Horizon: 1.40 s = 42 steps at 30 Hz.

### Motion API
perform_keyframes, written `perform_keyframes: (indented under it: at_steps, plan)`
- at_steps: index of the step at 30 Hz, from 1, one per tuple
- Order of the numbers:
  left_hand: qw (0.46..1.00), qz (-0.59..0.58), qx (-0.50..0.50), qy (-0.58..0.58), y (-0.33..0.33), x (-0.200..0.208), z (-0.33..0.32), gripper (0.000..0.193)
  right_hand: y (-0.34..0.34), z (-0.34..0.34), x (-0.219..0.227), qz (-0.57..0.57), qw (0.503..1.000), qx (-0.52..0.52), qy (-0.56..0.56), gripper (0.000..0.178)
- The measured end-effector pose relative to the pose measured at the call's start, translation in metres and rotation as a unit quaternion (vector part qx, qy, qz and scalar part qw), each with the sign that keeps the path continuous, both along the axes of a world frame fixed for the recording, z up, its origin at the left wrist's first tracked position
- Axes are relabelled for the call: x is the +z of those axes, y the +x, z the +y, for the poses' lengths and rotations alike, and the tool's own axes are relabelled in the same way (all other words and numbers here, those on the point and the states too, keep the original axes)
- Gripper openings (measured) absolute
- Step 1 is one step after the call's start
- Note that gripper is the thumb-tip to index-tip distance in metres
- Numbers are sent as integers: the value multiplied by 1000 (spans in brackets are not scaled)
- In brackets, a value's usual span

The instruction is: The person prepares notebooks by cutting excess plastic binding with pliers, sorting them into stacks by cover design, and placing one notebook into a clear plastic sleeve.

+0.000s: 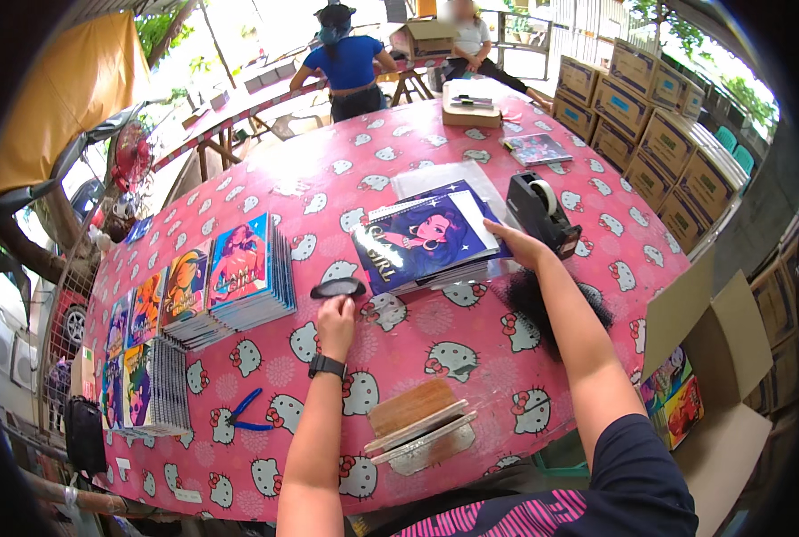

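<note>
A stack of spiral notebooks (431,234) with purple illustrated covers lies in front of me at the middle of the table. My right hand (518,245) grips the right edge of the top notebook; some of its fingers are hidden. Left of the stack, my left hand (335,320), with a dark watch on the wrist, is closed at a flat black oval object (338,288) and seems to hold its near edge. What kind of object it is, I cannot make out. Clear plastic sleeves (449,179) lie beneath and behind the notebooks.
Stacked colourful notebooks (243,264) stand at left, near blue-handled pliers (246,413). A tape dispenser (543,213), a black bristly thing (556,309) and an open carton (731,358) are at right. A wooden block (413,412) lies close to me. Two people are beyond the table.
</note>
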<state>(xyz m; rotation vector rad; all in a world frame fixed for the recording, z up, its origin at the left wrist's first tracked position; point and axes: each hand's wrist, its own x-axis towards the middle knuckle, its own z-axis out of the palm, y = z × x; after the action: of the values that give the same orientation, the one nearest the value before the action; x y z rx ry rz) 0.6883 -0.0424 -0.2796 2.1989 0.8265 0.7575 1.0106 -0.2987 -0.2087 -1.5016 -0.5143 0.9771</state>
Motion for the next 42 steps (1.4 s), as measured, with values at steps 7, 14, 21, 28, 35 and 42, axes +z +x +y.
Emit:
perform_keyframes:
  at_steps: [7,14,21,28,35,42]
  plan:
    - [850,-349,-175,-354,75,-22,-17,36,-7,7,-5,21,998,14,62,65]
    - [740,-332,-189,-554,89,3,-30,39,-31,9,-5,131,975,-18,181,72]
    - [683,-374,-179,-602,75,19,-26,35,-55,21,-1,105,981,-64,152,84]
    - [731,-393,-161,-535,-16,10,-41,45,-125,17,-1,94,985,-45,139,86]
    - [737,-390,-133,-535,-73,19,-73,52,-182,-7,-4,117,984,-18,134,84]
    - [798,-318,-89,-504,-92,79,-63,50,-177,-14,7,-266,948,-175,23,73]
